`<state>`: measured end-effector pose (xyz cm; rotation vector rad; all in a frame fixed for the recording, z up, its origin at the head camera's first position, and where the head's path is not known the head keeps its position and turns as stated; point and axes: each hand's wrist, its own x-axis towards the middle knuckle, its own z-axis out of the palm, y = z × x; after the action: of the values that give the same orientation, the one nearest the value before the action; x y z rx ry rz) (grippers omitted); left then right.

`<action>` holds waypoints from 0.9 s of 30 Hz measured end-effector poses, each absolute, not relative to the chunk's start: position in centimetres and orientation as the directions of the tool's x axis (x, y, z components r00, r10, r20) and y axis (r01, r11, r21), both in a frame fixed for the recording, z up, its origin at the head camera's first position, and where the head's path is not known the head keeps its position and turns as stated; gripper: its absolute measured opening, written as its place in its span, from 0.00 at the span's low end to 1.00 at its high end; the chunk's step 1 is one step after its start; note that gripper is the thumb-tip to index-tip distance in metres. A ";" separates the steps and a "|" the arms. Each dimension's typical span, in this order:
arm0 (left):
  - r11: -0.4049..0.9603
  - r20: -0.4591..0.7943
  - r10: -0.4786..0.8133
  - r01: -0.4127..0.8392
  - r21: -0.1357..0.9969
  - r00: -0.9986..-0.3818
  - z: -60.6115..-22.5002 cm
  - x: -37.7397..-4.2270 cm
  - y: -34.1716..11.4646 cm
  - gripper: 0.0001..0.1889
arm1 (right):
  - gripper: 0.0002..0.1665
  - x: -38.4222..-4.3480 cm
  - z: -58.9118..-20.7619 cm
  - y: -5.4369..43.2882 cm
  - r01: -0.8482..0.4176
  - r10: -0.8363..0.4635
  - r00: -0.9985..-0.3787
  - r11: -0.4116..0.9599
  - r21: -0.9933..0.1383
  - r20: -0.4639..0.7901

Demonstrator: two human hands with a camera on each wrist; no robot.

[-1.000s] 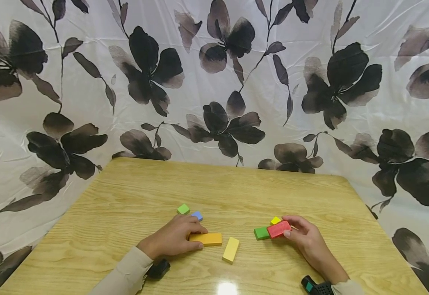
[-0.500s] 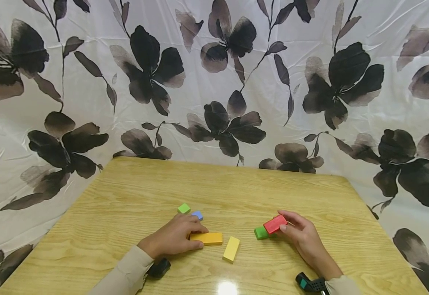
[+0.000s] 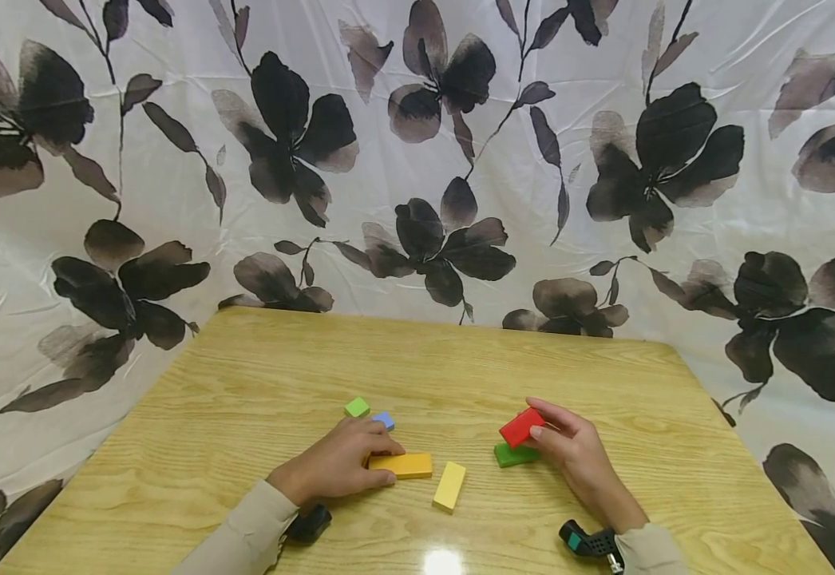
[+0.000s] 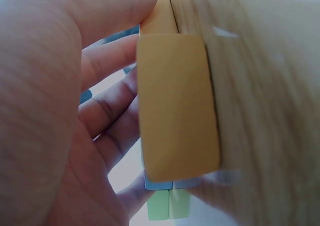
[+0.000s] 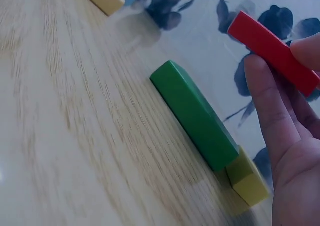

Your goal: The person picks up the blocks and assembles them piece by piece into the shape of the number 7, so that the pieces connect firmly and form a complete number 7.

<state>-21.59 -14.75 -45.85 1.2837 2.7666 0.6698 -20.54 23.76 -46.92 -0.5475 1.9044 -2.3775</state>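
Note:
My right hand (image 3: 577, 454) pinches a red block (image 3: 521, 427) between thumb and fingers, tilted and raised above a green block (image 3: 515, 455). In the right wrist view a gap shows between the red block (image 5: 272, 50) and the green block (image 5: 195, 116). A small yellow block (image 5: 247, 178) sits by the green block's end; the head view has it hidden behind the right hand. On the left, my left hand (image 3: 342, 459) holds an orange block (image 3: 401, 465) lying on the table, thumb on the near side and fingers on the far side.
A pale yellow block (image 3: 449, 487) lies between the hands. Beyond the left hand sit a blue block (image 3: 385, 420) and a light green block (image 3: 357, 407). The wooden table (image 3: 417, 367) ends at a floral cloth (image 3: 360, 160) behind it.
My right hand has lifted the red block and carried it left and farther back, over the green block. The small yellow block has become hidden in the head view. My left hand stays put.

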 end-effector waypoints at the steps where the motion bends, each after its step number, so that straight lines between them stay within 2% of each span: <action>1: 0.571 0.159 0.732 0.724 0.388 -0.663 -45.8 -21.6 -14.8 0.16 | 0.30 -20.6 -46.9 23.6 -0.182 -0.250 -0.938 -0.230 -0.956 0.239; 9: 0.581 0.151 0.728 0.718 0.384 -0.669 -45.8 -21.6 -14.8 0.16 | 0.32 -21.2 -46.7 22.8 -0.172 -0.230 -0.950 -0.179 -0.969 0.211; 27: 0.577 0.152 0.731 0.721 0.382 -0.666 -45.7 -21.5 -14.9 0.16 | 0.32 -22.8 -46.1 20.8 -0.096 -0.323 -0.940 -0.062 -0.993 0.111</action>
<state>-21.50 -14.88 -45.69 1.2752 2.7706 0.6560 -22.83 20.79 -46.09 -0.4600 2.0347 -2.1312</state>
